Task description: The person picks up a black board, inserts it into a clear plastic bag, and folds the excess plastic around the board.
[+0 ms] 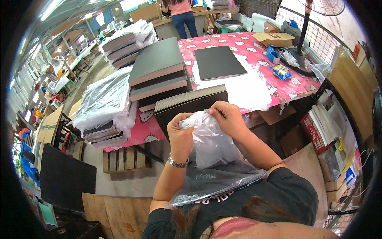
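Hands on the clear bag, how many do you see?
2: the left hand at the upper left of the bag, the right hand at its upper right.

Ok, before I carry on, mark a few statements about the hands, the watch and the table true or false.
1. The left hand and right hand both hold the clear plastic bag. True.
2. The watch is on the right wrist. False: the watch is on the left wrist.
3. The single flat black panel lies on white sheeting. True.
4. The table cover is plain green. False: the table cover is pink and patterned.
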Available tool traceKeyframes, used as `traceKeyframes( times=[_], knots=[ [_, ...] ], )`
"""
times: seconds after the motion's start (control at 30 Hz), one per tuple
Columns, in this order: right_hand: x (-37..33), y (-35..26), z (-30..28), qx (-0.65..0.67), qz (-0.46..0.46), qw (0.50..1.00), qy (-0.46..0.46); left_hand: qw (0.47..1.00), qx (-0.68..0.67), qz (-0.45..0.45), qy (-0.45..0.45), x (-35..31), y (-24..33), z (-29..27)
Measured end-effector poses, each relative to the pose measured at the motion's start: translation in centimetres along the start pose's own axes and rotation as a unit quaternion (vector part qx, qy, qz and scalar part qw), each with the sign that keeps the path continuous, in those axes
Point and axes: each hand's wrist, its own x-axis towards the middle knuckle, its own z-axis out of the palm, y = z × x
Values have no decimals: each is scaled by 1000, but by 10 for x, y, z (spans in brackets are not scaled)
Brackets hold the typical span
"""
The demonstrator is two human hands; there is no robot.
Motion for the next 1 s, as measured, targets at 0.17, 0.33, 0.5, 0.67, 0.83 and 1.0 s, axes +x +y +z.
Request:
traceKeyframes(
  times=[0.17,0.33,0.5,0.67,0.83,1.0],
  knots=[
    [21,-8,0,147,-4,985,91,999,-25,-3,41,1,-8,4],
    [15,-24,7,386,214,895,-60,980,-50,-187,-37,-6,6,-10],
    [3,-21,8,340,178,896,-225,987,-105,-121,-15,-19,21,-19],
    [21,-21,6,122,70,986,-87,994,-93,-36,-32,-13,16,-18],
    [23,0,9,265,60,963,-1,998,6,-63,-6,-18,12,-21],
    [6,-17,12,332,155,925,-104,986,-21,-157,-60,-24,4,-36]
  ],
)
